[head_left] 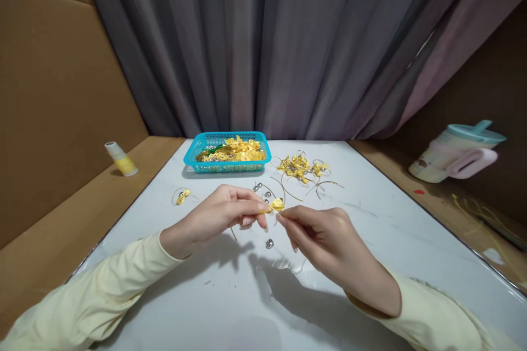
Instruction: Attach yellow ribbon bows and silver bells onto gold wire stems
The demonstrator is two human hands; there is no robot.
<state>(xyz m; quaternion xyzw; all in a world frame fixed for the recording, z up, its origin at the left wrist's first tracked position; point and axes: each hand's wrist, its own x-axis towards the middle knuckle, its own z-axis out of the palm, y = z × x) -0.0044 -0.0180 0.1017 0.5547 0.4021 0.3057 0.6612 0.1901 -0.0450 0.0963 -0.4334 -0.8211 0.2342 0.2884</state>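
My left hand pinches a small yellow ribbon bow between thumb and fingers, above the middle of the table. My right hand is closed at the bow's right side, its thumb and forefinger pinching a thin cord that crosses the bow. The fingertips partly hide the cord. Just below the hands a silver heart-shaped bell or bead lies on the table. Several similar silver pieces lie behind the fingers, close to loose gold cords.
A blue basket at the back holds yellow bows and silver pieces. Right of it lies a pile of corded yellow bows; one more bow lies left. A small bottle or spool stands left, a lidded cup right, on cardboard.
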